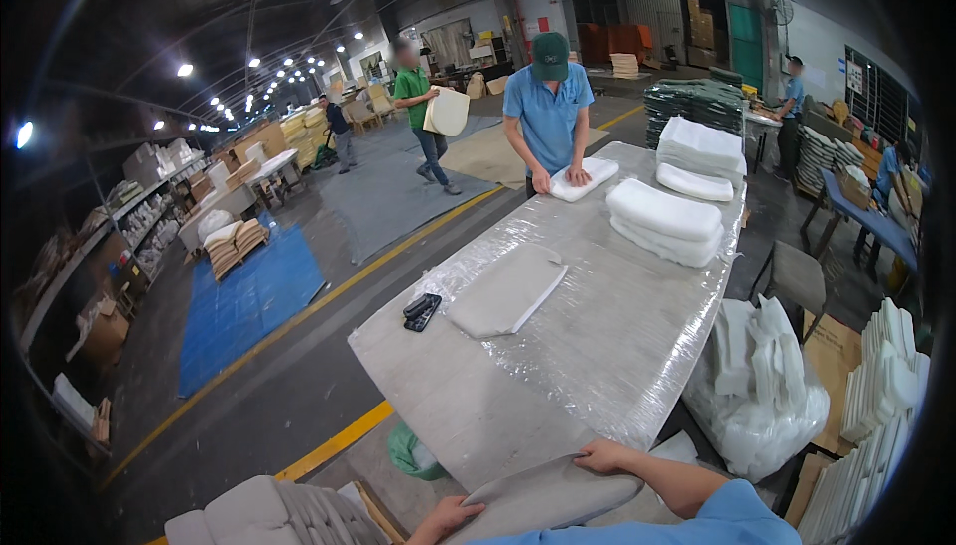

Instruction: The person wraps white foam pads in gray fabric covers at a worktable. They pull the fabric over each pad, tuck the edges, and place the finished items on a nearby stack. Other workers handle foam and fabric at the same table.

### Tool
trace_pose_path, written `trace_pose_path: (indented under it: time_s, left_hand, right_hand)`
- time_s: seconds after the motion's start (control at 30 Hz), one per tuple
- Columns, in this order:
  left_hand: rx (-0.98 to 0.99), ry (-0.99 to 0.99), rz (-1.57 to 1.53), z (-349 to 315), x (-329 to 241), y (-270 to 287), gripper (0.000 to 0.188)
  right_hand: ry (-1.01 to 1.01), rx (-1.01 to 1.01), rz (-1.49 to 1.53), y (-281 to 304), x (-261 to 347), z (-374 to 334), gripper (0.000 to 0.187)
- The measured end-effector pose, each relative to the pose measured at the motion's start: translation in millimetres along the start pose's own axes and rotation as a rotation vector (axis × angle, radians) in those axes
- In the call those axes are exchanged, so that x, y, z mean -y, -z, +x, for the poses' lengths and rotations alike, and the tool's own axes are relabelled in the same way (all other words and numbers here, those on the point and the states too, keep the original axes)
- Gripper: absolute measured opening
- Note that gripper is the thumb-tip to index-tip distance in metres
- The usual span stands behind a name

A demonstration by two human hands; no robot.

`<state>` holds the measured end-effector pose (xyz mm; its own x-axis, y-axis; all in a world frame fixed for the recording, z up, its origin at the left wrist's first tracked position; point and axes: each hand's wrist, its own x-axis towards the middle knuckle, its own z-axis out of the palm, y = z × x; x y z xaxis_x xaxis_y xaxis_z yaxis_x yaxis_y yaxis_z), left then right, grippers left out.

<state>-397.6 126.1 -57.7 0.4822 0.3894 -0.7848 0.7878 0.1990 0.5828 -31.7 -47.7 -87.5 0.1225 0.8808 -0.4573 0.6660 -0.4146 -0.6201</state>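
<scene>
At the near end of the table, a grey fabric cushion cover (558, 493) is stretched between my hands. My left hand (453, 515) grips its left end, with the fingers partly hidden by the cloth. My right hand (603, 456) is closed on its far upper edge, thumb and fingers pinching the fabric. Farther up the table lies a flat grey cushion piece (508, 291) with a white edge along its right side. A small black object (422, 312), perhaps a pair of tools or a case, rests left of it.
A plastic-covered table (597, 346) stretches away from me. Across it, a co-worker (548, 117) presses a white padding piece (585, 179). White padding stacks (665, 221) stand far right. Grey cushions (274, 517) are piled at lower left; bagged white padding (762, 396) sits right of the table.
</scene>
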Motion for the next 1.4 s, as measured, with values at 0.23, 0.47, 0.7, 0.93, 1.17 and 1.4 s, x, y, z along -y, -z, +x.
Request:
trace_pose_path:
  time_s: [0.23,0.47,0.7,0.93,1.17,1.4]
  left_hand:
    - [-0.057,-0.1,0.147,6.4,-15.5,10.3,0.064]
    - [0.037,0.008,0.698,29.7,-60.8,-2.7,0.065]
    - [-0.21,-0.116,0.715,34.6,-45.7,-32.1,0.054]
    - [-0.389,-0.189,0.509,33.5,-33.5,-40.2,0.061]
    - [-0.437,-0.174,0.49,34.8,-45.8,-41.0,0.067]
    - [-0.426,-0.187,0.509,41.0,-40.3,-41.6,0.071]
  right_hand:
    - [-0.185,0.212,0.102,11.5,18.1,22.4,0.046]
    - [-0.147,0.172,-0.141,-4.8,7.8,47.3,0.038]
    - [-0.17,0.089,-0.256,-17.9,8.7,47.4,0.043]
    - [-0.19,-0.141,-0.062,-19.2,26.7,38.9,0.041]
    - [-0.191,-0.122,-0.102,-14.7,23.6,47.6,0.043]
    - [-0.187,-0.144,-0.075,-15.3,19.8,48.4,0.044]
